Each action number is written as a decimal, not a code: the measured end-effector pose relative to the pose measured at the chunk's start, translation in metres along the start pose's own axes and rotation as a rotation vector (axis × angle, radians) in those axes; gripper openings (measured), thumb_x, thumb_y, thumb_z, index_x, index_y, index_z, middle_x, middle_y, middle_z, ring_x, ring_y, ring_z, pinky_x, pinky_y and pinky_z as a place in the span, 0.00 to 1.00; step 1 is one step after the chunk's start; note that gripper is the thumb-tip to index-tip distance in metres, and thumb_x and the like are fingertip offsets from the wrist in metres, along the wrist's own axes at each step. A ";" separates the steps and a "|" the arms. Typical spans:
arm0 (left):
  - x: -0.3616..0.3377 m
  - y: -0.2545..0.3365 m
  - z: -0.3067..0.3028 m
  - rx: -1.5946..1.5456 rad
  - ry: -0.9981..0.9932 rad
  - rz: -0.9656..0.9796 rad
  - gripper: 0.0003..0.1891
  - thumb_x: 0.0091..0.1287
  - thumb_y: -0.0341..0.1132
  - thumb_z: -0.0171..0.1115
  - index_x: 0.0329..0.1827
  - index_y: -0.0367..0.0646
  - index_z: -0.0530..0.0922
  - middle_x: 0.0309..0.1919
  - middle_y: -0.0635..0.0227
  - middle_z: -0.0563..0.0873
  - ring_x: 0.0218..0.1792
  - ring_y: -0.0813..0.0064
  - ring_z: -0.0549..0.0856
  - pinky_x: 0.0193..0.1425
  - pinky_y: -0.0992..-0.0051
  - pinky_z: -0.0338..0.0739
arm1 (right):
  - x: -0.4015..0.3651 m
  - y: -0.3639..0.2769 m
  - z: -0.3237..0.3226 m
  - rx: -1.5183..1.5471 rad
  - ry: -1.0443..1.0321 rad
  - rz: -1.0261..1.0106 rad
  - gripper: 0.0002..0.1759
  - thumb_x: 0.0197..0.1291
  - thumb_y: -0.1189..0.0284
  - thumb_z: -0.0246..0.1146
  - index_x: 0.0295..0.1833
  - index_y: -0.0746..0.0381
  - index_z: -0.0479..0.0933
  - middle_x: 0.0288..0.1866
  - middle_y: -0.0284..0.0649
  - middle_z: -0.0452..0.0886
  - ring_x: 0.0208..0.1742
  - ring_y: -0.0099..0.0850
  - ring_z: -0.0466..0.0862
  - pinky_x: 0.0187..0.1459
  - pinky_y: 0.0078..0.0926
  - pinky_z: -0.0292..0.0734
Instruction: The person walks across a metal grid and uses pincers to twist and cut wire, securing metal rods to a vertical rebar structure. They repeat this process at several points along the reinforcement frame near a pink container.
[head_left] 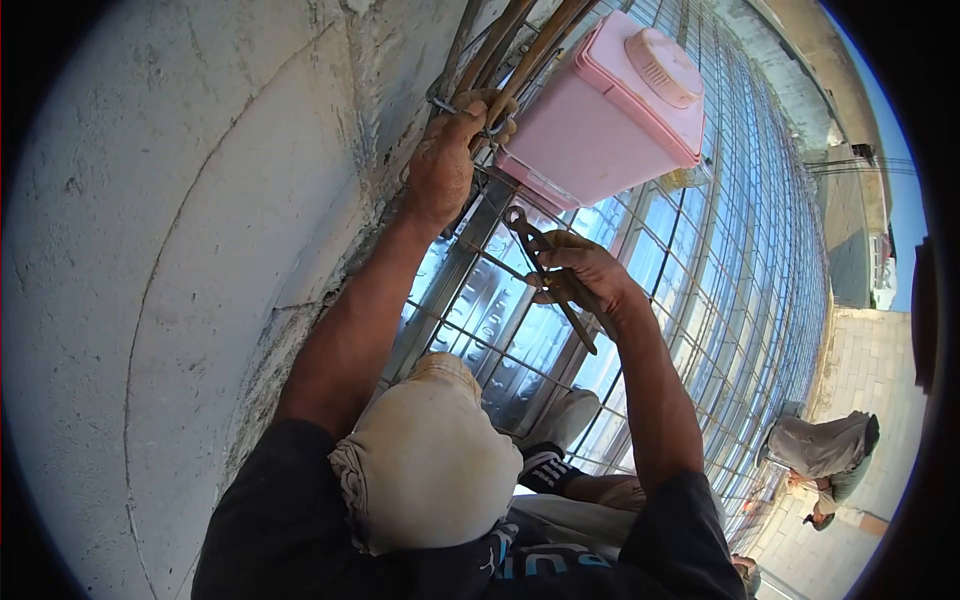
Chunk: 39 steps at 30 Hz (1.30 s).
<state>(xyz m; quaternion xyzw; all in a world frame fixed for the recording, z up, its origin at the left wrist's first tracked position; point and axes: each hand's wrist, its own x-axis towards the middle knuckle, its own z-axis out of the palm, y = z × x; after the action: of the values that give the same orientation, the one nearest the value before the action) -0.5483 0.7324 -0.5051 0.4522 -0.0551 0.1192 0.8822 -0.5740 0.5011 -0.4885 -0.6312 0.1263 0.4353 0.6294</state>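
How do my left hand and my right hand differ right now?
Your left hand is higher in the view, next to the concrete wall; your right hand is lower, out over the mesh, below the pink container.
The left has its fingers curled at the brown bars, while the right holds dark metal pincers.
Both are bare, with bent fingers.

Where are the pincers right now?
Head view, near the centre: the pincers are in the right hand, just below the pink container in the picture, with wire mesh behind them.
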 end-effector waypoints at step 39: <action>-0.002 0.001 -0.003 -0.074 -0.049 -0.031 0.20 0.77 0.46 0.51 0.55 0.39 0.81 0.40 0.70 0.84 0.40 0.79 0.81 0.52 0.75 0.75 | -0.096 -0.045 0.098 -0.940 0.394 -0.486 0.28 0.71 0.52 0.57 0.54 0.69 0.77 0.28 0.45 0.82 0.32 0.36 0.86 0.37 0.31 0.80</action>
<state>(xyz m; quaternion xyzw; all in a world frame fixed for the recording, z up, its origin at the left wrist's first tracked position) -0.5507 0.7348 -0.5063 0.4228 -0.0740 0.0921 0.8985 -0.6376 0.5606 -0.3728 -0.9240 -0.1152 0.1614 0.3270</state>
